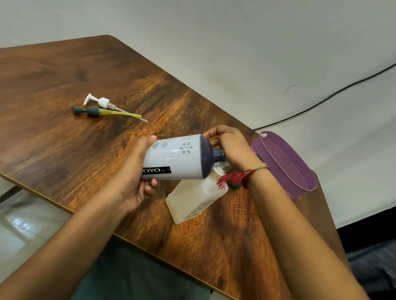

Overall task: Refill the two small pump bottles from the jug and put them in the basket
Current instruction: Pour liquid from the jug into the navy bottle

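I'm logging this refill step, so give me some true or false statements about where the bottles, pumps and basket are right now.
1. The left hand holds the white jug tipped on its side. True.
2. Two pump heads lie loose on the table. True.
3. The purple basket holds a bottle. False: nothing shows inside it.
4. The right hand rests flat on the table. False: it is at the jug's neck.
5. The clear bottle stands below the jug's spout. True.

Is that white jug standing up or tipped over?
Tipped. The jug lies nearly sideways in the left hand, its dark neck pointing toward the right hand, above the clear bottle.
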